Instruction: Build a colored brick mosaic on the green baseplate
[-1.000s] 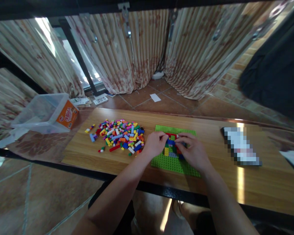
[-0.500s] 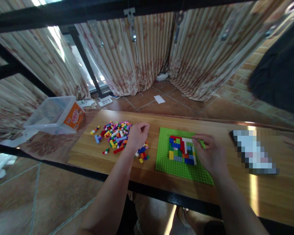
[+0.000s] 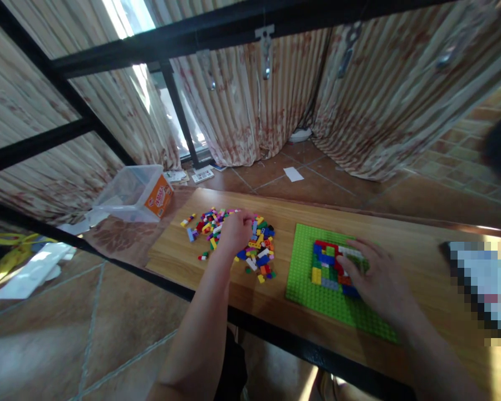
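My left hand (image 3: 234, 233) hovers over or touches a pile of loose coloured building bricks (image 3: 256, 245). Its fingers are curled together, and whatever may be between them is hidden. On the right, my right hand (image 3: 373, 278) lies over a low build of coloured bricks (image 3: 326, 260), thumb and fingers apart. That build has red, blue, yellow, white, grey and green bricks and is fixed on a green studded baseplate (image 3: 297, 273). The right hand covers the build's right part.
A wooden table (image 3: 179, 245) carries everything. Beyond its left end stands a clear plastic bin (image 3: 127, 192) with an orange label. A blurred-out flat object (image 3: 480, 278) lies at the table's right. Black metal bars (image 3: 217, 36) and curtains (image 3: 242, 111) are behind.
The view has swung left, so things appear further right. My left hand has shifted left over the brick pile. My right hand has gone from a pinch at the build's edge to spread fingers over it.
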Demonstrator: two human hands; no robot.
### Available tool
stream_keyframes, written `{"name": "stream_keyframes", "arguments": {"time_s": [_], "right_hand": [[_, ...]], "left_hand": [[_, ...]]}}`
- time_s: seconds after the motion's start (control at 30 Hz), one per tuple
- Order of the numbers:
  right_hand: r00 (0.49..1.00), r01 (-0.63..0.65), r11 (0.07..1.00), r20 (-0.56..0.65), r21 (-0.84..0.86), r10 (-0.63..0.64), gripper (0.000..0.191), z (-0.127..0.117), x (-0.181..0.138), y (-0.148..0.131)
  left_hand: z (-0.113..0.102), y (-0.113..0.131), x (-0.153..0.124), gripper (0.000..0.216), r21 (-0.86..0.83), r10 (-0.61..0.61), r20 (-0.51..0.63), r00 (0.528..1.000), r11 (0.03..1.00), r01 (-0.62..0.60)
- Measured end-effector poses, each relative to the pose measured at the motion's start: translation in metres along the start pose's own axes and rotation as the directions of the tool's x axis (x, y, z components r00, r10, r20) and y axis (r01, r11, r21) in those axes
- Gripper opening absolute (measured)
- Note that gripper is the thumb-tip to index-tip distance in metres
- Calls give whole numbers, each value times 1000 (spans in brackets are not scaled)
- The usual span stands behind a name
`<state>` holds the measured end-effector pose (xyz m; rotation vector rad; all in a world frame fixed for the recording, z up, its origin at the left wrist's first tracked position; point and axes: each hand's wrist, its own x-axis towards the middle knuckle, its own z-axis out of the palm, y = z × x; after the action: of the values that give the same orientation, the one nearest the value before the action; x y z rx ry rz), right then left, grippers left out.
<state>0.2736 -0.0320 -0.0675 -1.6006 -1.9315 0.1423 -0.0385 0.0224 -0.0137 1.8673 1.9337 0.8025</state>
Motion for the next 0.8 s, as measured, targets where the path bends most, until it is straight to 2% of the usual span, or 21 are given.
{"name": "stream_keyframes", "arguments": {"time_s": [0.13,0.33,0.57,0.7,0.8], "right_hand": [[997,46,999,61,-24,-45,48,6,-2,1],[995,55,998,76,30,-57,43,6,-2,-4],[995,58,998,83,28,-60,43,5,-1,-5],[994,57,998,95,26,-59,43,5,-1,-6],[995,55,998,84,24,-56,41,4,-1,-7]], "left_hand": [[-6,-4,-6,24,-11,93,151,984,996,-93],[-17,-11,-13,25,27,133,259,957,989,-145],[-13,-5,-15,19,154,98,243,965,978,-138],[-13,-8,-13,16,130,140,244,960,976,-175],[-16,-9,-11,16,40,190,226,955,978,-204]]}}
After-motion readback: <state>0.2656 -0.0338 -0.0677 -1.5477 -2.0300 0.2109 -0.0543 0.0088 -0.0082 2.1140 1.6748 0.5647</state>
